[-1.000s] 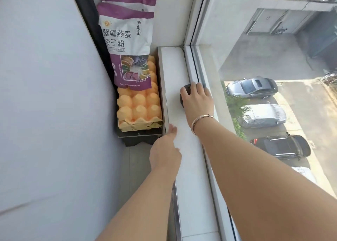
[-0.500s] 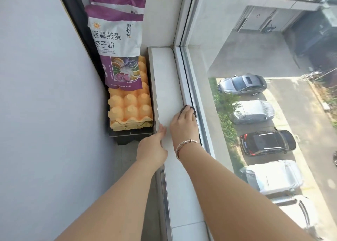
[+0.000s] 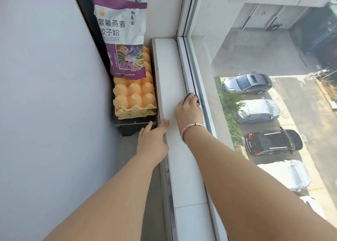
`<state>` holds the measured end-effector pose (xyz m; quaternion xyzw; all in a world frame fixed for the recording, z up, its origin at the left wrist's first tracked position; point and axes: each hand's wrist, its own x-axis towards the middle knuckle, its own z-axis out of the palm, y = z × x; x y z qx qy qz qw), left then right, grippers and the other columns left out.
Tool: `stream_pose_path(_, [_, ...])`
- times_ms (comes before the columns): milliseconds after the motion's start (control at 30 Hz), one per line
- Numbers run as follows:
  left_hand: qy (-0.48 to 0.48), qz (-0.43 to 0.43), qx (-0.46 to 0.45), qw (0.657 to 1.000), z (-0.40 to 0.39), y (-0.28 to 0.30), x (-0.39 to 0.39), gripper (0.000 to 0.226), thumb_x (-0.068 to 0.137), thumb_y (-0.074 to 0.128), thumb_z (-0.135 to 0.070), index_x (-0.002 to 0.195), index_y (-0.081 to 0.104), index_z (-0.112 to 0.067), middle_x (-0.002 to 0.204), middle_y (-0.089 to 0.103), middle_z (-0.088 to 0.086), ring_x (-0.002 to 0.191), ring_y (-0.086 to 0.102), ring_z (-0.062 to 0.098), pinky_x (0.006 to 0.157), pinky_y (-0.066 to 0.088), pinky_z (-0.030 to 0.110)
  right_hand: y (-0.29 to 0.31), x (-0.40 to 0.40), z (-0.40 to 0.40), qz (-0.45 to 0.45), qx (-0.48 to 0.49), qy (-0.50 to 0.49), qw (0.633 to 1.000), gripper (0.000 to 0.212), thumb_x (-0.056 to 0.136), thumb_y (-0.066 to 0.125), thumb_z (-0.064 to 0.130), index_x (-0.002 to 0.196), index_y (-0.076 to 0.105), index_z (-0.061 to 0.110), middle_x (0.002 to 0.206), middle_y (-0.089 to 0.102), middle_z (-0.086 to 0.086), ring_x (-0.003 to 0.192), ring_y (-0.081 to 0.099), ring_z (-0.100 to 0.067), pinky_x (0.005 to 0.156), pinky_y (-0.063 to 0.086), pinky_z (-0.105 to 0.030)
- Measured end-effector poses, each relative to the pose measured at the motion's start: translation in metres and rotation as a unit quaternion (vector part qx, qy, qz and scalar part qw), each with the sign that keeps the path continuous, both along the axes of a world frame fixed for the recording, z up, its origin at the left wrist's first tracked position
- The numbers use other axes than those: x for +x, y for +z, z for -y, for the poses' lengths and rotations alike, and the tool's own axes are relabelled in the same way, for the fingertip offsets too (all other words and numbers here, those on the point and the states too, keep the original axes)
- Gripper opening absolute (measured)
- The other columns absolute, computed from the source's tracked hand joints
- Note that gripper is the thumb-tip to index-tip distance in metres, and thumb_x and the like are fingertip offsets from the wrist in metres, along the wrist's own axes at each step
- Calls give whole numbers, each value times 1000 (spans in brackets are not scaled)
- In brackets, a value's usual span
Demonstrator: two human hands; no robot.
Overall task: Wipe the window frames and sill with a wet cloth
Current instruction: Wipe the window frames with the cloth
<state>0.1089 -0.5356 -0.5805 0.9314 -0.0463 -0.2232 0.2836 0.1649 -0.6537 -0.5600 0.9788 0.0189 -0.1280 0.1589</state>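
Observation:
A white window sill [image 3: 169, 80] runs away from me along the white window frame [image 3: 187, 73] and its glass. My right hand [image 3: 189, 111], with a bracelet on the wrist, presses a dark cloth [image 3: 195, 97] against the frame's lower rail, where it meets the sill. Only a small dark edge of the cloth shows past my fingers. My left hand [image 3: 153, 140] rests on the sill's metal inner edge with fingers straight, holding nothing.
Left of the sill, stacked orange egg trays [image 3: 134, 98] sit on a dark crate [image 3: 135, 125], with a purple-and-white flour bag [image 3: 122, 32] leaning above them. A grey wall [image 3: 47, 104] closes the left side. Parked cars show far below through the glass.
My right hand has slid the cloth back toward me along the sill and onto the frame rail at the glass. My left hand has stayed on the sill edge.

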Motion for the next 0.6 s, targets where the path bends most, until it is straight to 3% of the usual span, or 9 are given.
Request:
stream_pose_path(167, [100,-79,-42,991,6,11,-55,69,91,48,-8,145,24,-43,158,12,-1,146,3,26,114,21,39,4,-69,-2,-32,9,-15,999,49,97,34,-2,140,18,-17,146,14,-40,137,20,-48,112,29,-41])
stream_pose_path(267, [84,-102,-58,990,8,12,-85,72,88,44,-3,144,25,-44,157,19,-6,147,3,21,114,25,40,8,-107,-2,-45,26,-46,998,53,96,40,4,141,19,-15,147,13,-39,138,18,-47,113,29,-41])
stream_pose_path(367, [45,-137,-47,988,7,17,-104,77,86,40,3,146,22,-41,156,20,-11,147,-3,17,116,19,40,0,-135,-2,-39,37,-71,996,59,72,76,16,119,57,-13,129,48,-37,120,51,-43,94,51,-36])
stream_pose_path(433, [4,-144,-30,989,7,21,-110,80,85,38,5,148,16,-38,157,16,-14,147,-5,17,118,13,39,2,-140,-3,-46,39,-77,995,55,54,85,16,101,70,-6,113,63,-30,104,63,-38,81,57,-34])
stream_pose_path(467, [-20,-144,-15,989,8,22,-111,80,85,36,5,149,12,-37,157,12,-15,147,-4,18,118,9,39,4,-140,-2,-61,47,-88,993,54,57,83,15,104,68,-8,116,61,-31,108,61,-39,85,55,-34])
stream_pose_path(567, [-75,-148,52,985,11,26,-112,83,84,32,5,149,0,-36,156,-7,-22,147,-3,20,117,-1,40,-5,-137,0,-20,20,-66,997,55,88,57,13,134,40,-12,142,32,-36,134,33,-42,109,36,-36])
stream_pose_path(600, [-88,-152,76,982,12,28,-110,84,84,31,6,150,-3,-35,155,-10,-23,147,-3,21,117,-3,40,-6,-136,2,-8,25,-72,997,55,85,61,18,131,47,-9,139,39,-34,131,40,-40,106,40,-33])
